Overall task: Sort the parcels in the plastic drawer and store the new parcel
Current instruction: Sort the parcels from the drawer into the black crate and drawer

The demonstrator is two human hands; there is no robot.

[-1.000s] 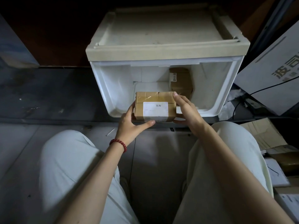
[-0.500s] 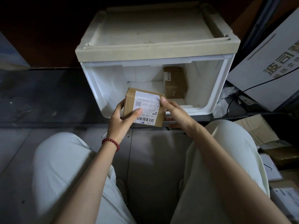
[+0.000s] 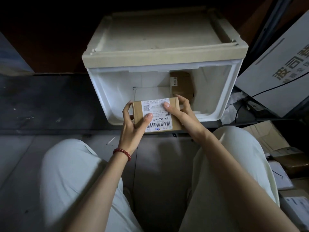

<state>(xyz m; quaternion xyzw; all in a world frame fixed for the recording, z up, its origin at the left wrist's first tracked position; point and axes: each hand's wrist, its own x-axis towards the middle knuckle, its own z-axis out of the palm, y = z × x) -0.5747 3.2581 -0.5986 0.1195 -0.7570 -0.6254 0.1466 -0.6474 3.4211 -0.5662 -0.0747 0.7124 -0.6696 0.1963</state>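
A small brown cardboard parcel [image 3: 174,119] with a white barcode label facing me sits in both hands, just in front of the white plastic drawer [image 3: 115,91]. My left hand [image 3: 132,124] grips its left side, thumb on the label. My right hand [image 3: 182,113] grips its right side, thumb on the label's top and fingers curled over the far edge. Another brown parcel [image 3: 182,82] stands at the back right inside the open drawer. The drawer's left half holds nothing that I can see.
A big white printed carton [image 3: 274,67] leans at the right with a black cable across it. Flattened cardboard and several parcels [image 3: 270,139] lie on the floor at the right. My knees in pale trousers flank the dark floor below the drawer.
The parcel has been turned over from its taped side to its barcode label side and levelled out. Both hands shifted their grip around it; my right thumb now lies on the label.
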